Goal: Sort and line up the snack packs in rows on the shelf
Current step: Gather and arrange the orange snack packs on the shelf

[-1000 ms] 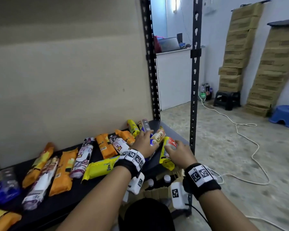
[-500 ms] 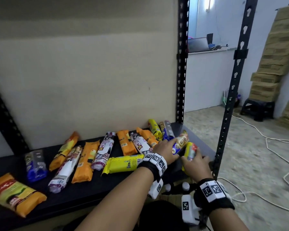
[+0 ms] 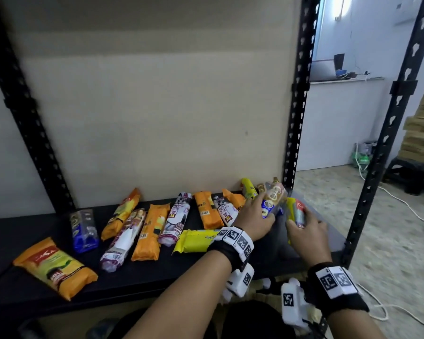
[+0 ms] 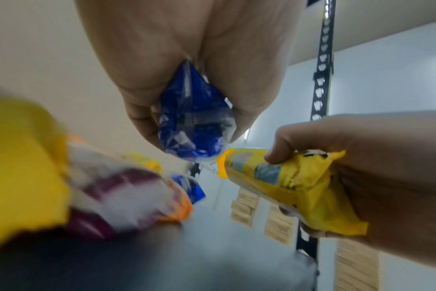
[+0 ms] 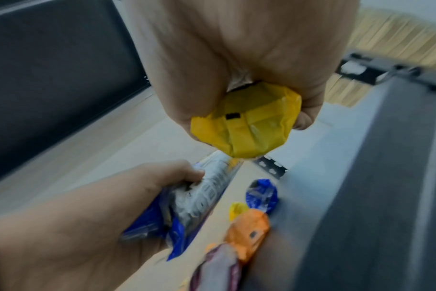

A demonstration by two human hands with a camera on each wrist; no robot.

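The left hand (image 3: 256, 217) is curling its fingers round a blue and clear pack (image 3: 272, 200) printed with round biscuits, holding it lifted and tilted just above the right end of the black shelf (image 3: 132, 277); in the left wrist view its crinkled blue end (image 4: 192, 122) is poking out between thumb and fingers. The right hand (image 3: 306, 231) is gripping a yellow pack (image 3: 295, 212) with a red patch, its folded yellow end (image 5: 247, 120) bulging from the closed fist, just beside the blue one. Along the shelf other packs are lying loosely side by side: orange ones (image 3: 148, 232), white and purple ones (image 3: 174, 220), another blue pack (image 3: 83, 230), a yellow one lying crosswise (image 3: 196, 241), and a larger orange bag (image 3: 55, 266) sitting apart near the front left. Behind them a beige backboard (image 3: 157, 106) is standing between black perforated uprights (image 3: 298, 94).
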